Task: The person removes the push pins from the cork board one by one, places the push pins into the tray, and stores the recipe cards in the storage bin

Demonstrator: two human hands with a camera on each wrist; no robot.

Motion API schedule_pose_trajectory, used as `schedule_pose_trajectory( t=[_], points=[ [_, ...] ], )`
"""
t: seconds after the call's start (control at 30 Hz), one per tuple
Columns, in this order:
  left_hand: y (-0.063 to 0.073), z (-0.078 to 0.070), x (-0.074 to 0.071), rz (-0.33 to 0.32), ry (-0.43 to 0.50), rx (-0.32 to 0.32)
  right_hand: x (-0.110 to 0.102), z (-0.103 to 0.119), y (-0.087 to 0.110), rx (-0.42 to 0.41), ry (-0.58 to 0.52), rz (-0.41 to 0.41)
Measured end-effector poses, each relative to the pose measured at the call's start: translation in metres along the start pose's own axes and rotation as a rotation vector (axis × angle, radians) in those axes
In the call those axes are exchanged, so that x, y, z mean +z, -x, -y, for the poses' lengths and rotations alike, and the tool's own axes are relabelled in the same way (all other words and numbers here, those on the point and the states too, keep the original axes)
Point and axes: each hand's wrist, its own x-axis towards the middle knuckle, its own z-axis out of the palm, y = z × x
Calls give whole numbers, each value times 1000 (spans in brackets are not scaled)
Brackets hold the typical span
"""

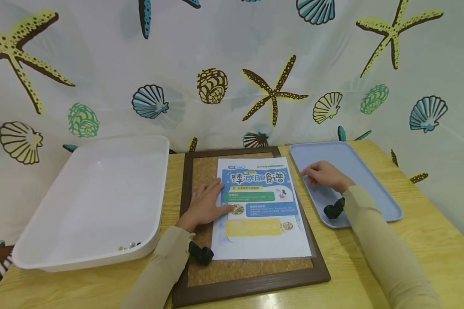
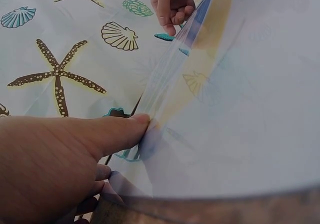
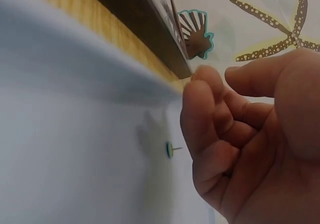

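A printed poster sheet (image 1: 261, 249) with blue, green and yellow blocks lies on a framed corkboard (image 1: 251, 274). My left hand (image 1: 206, 204) rests at its left edge, thumb stretched onto the print and fingers spread toward the cork. In the left wrist view the thumb (image 2: 122, 133) presses the sheet (image 2: 250, 134) near a glossy, clear-looking border. Over the left side of a blue tray (image 1: 344, 167) hovers my right hand (image 1: 326, 176). Its fingers are loosely bent, with a gap between thumb and index and nothing visible there. Below them a push pin (image 3: 170, 149) shows in the tray.
To the left stands a large white tub (image 1: 112, 184), with several tiny pins (image 1: 130, 246) at its near edge. The tray sits right of the corkboard on the wooden table (image 1: 417, 240). A curtain (image 1: 224, 43) printed with shells and starfish hangs behind.
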Motion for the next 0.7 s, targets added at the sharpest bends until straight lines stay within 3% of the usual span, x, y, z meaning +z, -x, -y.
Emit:
schedule_pose_trajectory(
  t=[0.4,0.7],
  points=[
    [-1,-1,-1,1,-16,3,12,11,0,-22,-68,31],
    [1,-2,-1,-2,-8,13,15,15,2,-38,-10,47]
  ],
)
